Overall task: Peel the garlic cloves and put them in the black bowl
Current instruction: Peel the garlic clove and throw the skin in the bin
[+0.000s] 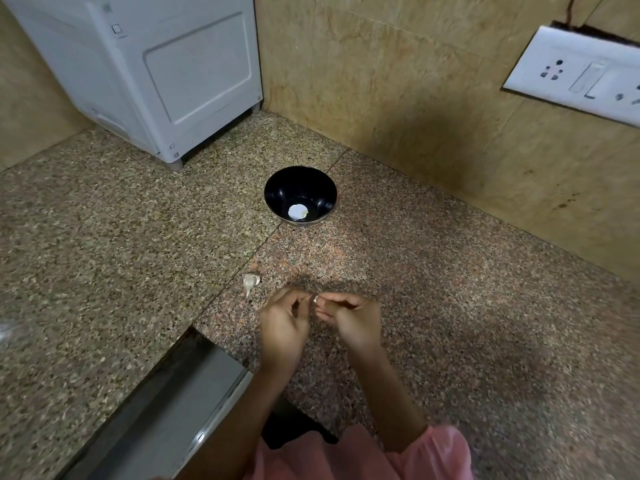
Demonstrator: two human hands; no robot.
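pinching a small garlic clove [315,300] between them, the left hand [284,327] and right hand [353,322] meet fingertip to fingertip over the speckled stone counter [467,323], fingers curled close round the clove. the black bowl [277,194] sits well beyond the hands near the wall corner, one pale piece [298,212] on its bottom. a loose garlic piece [251,282] lies on the counter near the left hand; a white appliance [156,74] stands back left.

Speckled granite counter [121,237] with black bowl [294,184], garlic piece [250,282], white appliance [156,71].
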